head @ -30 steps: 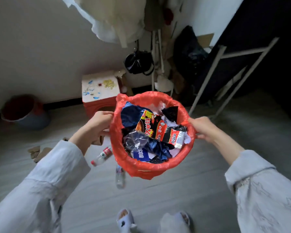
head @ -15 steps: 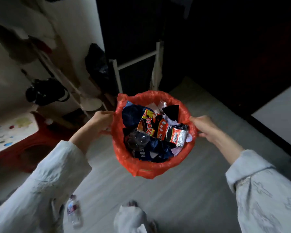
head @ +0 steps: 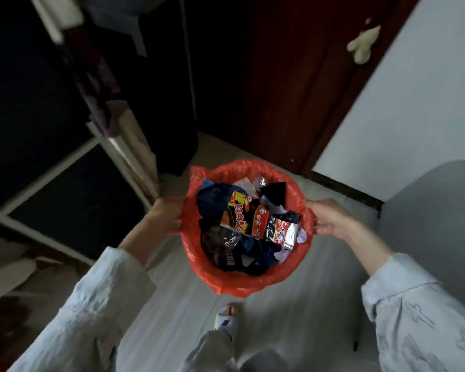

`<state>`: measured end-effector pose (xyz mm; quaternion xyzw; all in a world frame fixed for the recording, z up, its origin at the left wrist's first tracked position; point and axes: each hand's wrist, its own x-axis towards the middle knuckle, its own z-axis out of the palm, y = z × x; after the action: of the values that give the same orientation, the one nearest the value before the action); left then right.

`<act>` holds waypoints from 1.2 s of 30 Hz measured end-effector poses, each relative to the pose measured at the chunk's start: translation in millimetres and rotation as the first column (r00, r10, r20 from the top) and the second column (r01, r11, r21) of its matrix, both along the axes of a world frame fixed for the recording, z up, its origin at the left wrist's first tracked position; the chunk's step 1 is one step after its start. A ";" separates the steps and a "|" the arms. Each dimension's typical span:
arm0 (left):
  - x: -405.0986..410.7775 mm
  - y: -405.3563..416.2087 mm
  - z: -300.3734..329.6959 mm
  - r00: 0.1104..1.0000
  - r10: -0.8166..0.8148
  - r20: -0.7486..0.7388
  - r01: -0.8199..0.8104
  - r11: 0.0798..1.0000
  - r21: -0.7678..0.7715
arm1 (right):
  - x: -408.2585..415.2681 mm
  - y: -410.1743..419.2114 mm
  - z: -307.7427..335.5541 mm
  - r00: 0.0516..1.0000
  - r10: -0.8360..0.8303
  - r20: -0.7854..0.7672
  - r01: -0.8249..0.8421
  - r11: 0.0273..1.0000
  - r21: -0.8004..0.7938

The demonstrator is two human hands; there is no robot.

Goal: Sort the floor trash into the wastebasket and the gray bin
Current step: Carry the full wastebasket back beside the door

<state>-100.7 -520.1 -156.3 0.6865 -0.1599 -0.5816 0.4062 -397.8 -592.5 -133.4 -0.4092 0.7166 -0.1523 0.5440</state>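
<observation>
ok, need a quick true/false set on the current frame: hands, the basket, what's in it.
1. Both hands, left and right, hold the wastebasket. True.
2. The basket is lined with a blue bag. False: the bag is red.
3. Snack wrappers lie in the basket. True.
4. The basket is empty. False: it is packed with wrappers and crumpled paper.
5. A dark wooden door is ahead. True.

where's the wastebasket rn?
Head view, centre: the wastebasket with its red liner is held off the floor between the left hand and right hand, above a slippered foot.
</observation>
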 end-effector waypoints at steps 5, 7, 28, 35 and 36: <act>-43.3 -102.3 -2.5 0.994 -0.104 0.042 0.103 0.995 0.013 | -50.6 -68.6 -5.3 0.993 -0.118 -0.006 0.118 0.993 0.006; -66.8 -129.4 -0.3 0.992 -0.107 0.070 0.105 0.994 0.022 | -68.7 -88.0 -11.5 0.988 -0.152 -0.013 0.152 0.988 -0.002; -409.0 -512.0 -164.8 0.865 -0.454 0.212 0.398 0.880 0.261 | -389.0 -394.3 -207.7 0.941 -0.331 -0.069 0.338 0.923 0.181; -472.4 -599.0 -333.9 0.815 -0.533 0.229 0.447 0.829 0.336 | -441.2 -450.1 -363.7 0.836 -0.544 -0.071 0.539 0.789 0.295; -478.7 -609.4 -365.0 0.807 -0.545 0.228 0.457 0.820 0.344 | -446.5 -456.4 -395.3 0.830 -0.553 -0.074 0.548 0.783 0.294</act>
<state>-579.4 -1129.5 -521.3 0.7520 -0.3181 -0.5673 0.1072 -844.3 -1048.9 -528.8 -0.0928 0.8147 -0.1959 0.5379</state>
